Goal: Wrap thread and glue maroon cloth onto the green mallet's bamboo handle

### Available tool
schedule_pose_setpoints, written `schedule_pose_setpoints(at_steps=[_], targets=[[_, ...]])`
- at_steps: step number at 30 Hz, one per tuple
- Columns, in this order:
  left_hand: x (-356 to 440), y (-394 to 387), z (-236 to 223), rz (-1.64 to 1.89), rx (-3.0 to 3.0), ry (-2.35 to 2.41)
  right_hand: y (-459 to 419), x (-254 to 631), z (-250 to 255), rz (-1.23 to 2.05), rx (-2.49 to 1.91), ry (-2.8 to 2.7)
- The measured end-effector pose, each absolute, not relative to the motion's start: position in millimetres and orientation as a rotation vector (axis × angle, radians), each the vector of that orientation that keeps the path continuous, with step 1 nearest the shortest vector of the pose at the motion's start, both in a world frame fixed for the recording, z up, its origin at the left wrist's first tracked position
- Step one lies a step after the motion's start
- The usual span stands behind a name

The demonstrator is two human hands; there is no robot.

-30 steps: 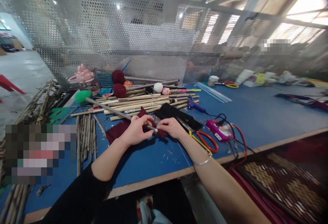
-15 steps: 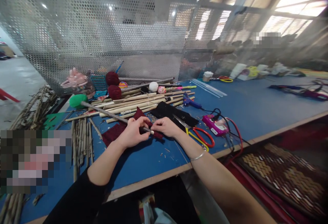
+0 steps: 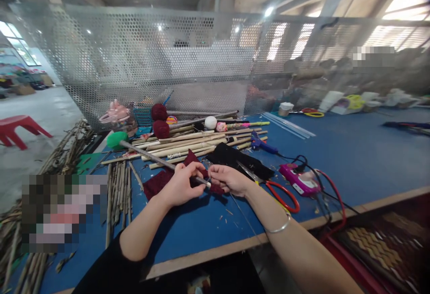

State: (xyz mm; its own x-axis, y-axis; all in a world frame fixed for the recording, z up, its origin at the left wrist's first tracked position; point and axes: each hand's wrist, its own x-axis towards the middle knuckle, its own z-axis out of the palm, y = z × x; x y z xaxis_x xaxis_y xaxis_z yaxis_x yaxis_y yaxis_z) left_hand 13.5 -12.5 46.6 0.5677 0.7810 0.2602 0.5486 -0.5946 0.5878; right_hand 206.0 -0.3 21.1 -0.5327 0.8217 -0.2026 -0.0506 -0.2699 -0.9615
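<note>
My left hand (image 3: 184, 185) is closed around a grey stick (image 3: 151, 156) close to its pale cut end. On the stick's far end sits a green yarn-like ball (image 3: 117, 140). Right beside that cut end, my right hand (image 3: 232, 180) pinches with thumb and fingertips at what looks like a thin thread (image 3: 247, 218), which trails down toward the table's front edge. Dark red cloth (image 3: 155, 186) lies under and behind my hands. Scissors (image 3: 291, 201) with red and yellow handles rest by my right wrist, their blades on a black cloth (image 3: 223, 154).
Pale sticks (image 3: 183, 148) and dark red balls (image 3: 161, 129) lie behind my hands. Darker twigs (image 3: 117, 191) are at left. To the right are a blue glue gun (image 3: 264, 144) and a purple corded device (image 3: 298, 182). A perforated screen (image 3: 151, 61) borders the back.
My right hand has turned slightly and drawn a little away from the stick's end, and the thread shows longer below it. My left hand keeps its hold. The view has shifted.
</note>
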Motion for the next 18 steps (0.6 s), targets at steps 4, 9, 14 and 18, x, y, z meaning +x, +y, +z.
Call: schedule_pose_setpoints(at_steps=[4,9,14,18], targets=[[8.5,-15.4,45.9,0.680,2.359,1.070,-2.4,208.0,27.4,1.739,-0.939,-1.472],[3.2,-16.6,43.9,0.647,2.372,1.055,-0.5,210.6,24.8,1.507,-0.997,-1.704],[2.1,-16.2,44.4,0.650,2.358,1.053,0.0,210.3,22.7,1.394,-0.996,-1.832],[2.3,-17.7,45.1,0.677,2.356,1.074,0.0,206.3,20.2,1.361,-1.018,-1.810]])
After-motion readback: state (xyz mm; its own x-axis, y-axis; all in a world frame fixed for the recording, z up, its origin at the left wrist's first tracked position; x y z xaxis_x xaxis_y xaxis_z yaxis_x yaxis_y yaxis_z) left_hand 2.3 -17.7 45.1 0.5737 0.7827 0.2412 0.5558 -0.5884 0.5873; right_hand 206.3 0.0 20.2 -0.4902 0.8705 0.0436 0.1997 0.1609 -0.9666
